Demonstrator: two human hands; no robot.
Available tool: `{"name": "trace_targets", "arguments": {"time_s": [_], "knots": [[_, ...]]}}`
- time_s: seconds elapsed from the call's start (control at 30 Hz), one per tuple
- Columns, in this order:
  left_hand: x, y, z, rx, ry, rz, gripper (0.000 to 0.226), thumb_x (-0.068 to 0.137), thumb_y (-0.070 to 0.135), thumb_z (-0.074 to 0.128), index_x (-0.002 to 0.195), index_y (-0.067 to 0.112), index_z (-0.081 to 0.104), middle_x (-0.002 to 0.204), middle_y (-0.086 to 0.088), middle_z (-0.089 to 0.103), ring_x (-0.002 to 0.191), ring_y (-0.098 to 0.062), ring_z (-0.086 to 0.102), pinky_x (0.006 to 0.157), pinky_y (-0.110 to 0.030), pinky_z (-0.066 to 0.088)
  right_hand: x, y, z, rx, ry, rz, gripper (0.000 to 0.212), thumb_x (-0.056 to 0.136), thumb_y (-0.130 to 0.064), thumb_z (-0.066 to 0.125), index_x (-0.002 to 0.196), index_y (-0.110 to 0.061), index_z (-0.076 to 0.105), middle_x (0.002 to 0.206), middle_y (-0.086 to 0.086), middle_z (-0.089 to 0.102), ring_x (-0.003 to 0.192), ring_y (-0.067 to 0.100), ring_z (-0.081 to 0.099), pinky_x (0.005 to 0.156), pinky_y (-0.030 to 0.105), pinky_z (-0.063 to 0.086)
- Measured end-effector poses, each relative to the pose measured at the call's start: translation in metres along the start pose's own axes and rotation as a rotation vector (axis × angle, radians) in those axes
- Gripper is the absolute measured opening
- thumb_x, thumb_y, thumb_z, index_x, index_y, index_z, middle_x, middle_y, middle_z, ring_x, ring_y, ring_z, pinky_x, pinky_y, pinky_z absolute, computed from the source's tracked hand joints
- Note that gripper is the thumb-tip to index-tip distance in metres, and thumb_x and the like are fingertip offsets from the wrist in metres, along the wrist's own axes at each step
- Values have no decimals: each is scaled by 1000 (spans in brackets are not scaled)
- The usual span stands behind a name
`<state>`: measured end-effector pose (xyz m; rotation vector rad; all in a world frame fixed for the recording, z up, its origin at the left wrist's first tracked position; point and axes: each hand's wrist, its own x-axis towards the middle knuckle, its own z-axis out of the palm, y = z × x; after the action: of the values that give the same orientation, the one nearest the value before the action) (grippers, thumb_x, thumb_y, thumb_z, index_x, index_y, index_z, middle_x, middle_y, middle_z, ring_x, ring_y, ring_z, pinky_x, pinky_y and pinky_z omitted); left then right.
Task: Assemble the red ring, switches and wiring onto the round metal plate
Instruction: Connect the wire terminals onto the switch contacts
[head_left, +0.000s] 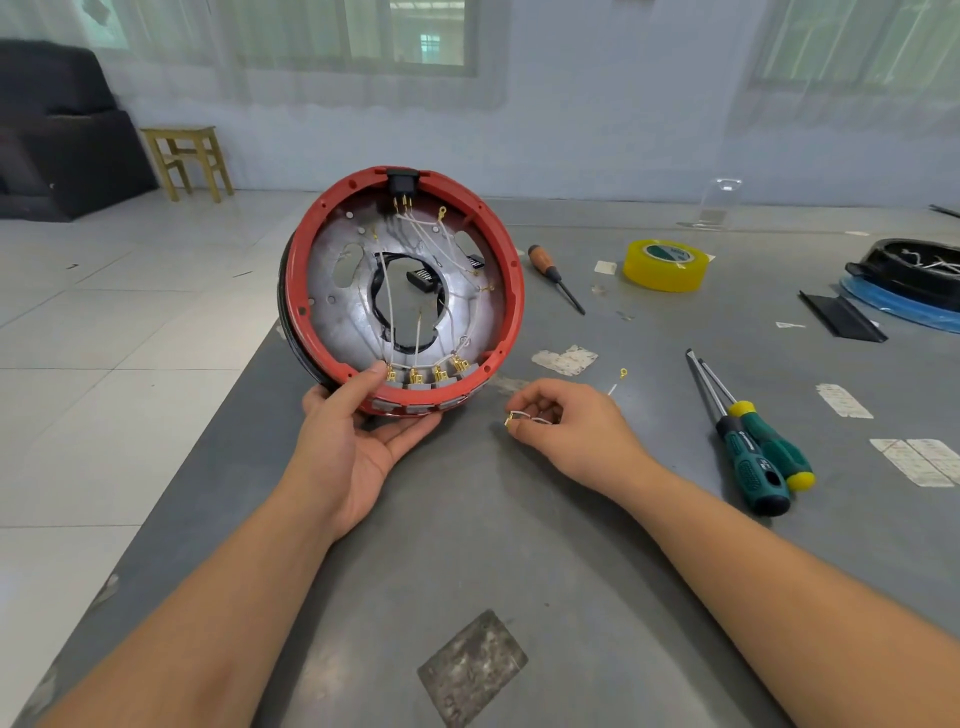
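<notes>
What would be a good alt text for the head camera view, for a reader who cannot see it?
The left hand holds a tilted round metal plate with a red ring, switches and white wires over a grey table, while the right hand pinches a short wire. Three screwdrivers and yellow tape lie to the right.

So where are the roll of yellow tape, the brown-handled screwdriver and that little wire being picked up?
yellow tape roll (666, 270), head view, on its outer yellow side.
brown-handled screwdriver (543, 261), head view, on the wooden handle.
small wire (530, 417), head view, on the white strand pinched by the right hand (566, 431).
</notes>
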<state>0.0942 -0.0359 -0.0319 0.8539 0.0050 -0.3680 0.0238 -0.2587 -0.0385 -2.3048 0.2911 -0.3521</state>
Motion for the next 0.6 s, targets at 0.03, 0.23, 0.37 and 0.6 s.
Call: {"name": "trace_targets", "arguments": {"time_s": [0.03,0.23,0.37,0.6], "knots": [[-1,0,1,7,1,0,64,99,12,68,154,8,36,143,-27,59,111,-50,71,92,-63,59,-1,0,-1,12,-1,-2,3,86,-34,75,87,-33,72,79,-16,69,76,4,61,99,47,49],[-2,2,4,56,-3,-20,60,96,24,75,144,18,39,140,-20,61,103,-49,74,86,-63,61,-3,1,-2,89,-6,-65,5,87,-26,75,84,-30,74,79,-11,71,69,2,58,71,17,48],[1,-3,7,179,44,59,48,94,32,77,122,24,39,129,-9,66,93,-25,79,86,-44,64,-4,-1,-4,106,-6,-95,9,88,-22,74,81,-28,73,78,-11,69,73,12,61,68,17,50],[0,-7,8,300,37,102,49,92,34,79,123,32,41,85,5,69,60,-8,51,53,-25,35,-10,-30,-16,202,67,-325,12,89,-14,72,85,-25,72,76,-16,65,68,0,57,66,11,45]]}}
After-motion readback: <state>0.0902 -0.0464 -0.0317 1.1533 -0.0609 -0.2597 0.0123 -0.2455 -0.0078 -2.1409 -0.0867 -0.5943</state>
